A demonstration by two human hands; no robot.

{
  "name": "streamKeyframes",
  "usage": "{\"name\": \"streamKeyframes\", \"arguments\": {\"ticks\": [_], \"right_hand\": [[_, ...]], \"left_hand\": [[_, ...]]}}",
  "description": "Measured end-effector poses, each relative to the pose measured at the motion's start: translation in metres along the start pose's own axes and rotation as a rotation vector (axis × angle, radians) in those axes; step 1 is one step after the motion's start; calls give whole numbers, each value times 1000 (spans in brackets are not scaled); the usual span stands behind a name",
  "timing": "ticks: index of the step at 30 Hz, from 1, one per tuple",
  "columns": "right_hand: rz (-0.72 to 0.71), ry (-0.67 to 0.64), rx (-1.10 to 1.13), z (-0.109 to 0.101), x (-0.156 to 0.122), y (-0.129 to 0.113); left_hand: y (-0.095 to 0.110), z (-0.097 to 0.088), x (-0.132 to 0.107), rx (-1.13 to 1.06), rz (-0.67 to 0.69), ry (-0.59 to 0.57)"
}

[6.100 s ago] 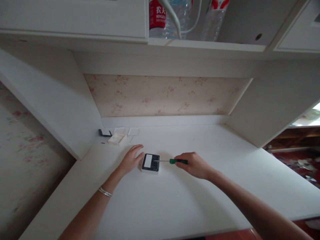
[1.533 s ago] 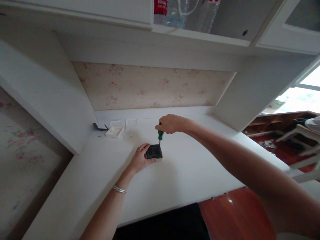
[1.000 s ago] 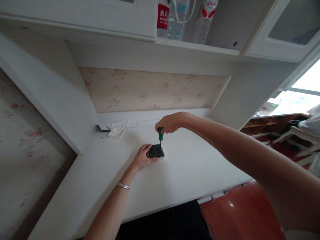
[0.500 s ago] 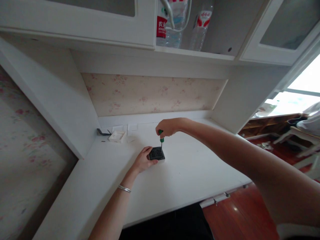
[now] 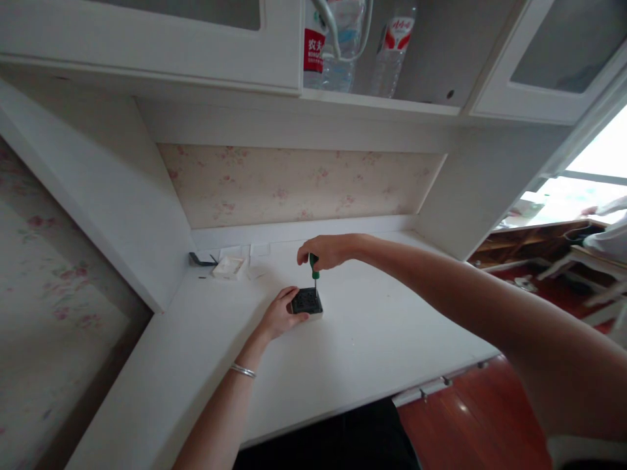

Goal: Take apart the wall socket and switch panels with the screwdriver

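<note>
**Screwdriver upright on a black module**

The left hand grips the left side of a small square black plastic module lying mid-worktop. The right hand is closed round a green-handled screwdriver, held upright, tip on the module's far edge. At the far left lies a shallow white square plastic cover.

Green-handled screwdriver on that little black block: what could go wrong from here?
The green-handled screwdriver stands upright on the small black square module, gripped from above by the right hand. If its tip slips, it might jab the left hand steadying the module's edge, or scratch the white desk.
</note>
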State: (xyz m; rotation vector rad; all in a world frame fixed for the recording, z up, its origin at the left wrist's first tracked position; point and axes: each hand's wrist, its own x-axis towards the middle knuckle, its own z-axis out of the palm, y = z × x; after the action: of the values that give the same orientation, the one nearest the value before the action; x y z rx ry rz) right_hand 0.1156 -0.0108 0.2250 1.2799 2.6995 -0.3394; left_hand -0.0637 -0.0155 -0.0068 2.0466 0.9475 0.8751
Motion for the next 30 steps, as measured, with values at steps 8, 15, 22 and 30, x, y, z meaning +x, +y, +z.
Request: {"name": "streamKeyframes", "arguments": {"ticks": [8,15,22,30], "right_hand": [[192,-70,-25,-6,1,-4],[277,-101,-3,-4,3,-5],[47,-34,-52,-6,6,-3],[193,-79,-121,-3,11,2]], "left_hand": [[5,-3,-1,27,-5,-8],[4,-3,-1,37,13,-5],[4,-1,0,54,37,15],[5,-3,-2,15,29,14]]}}
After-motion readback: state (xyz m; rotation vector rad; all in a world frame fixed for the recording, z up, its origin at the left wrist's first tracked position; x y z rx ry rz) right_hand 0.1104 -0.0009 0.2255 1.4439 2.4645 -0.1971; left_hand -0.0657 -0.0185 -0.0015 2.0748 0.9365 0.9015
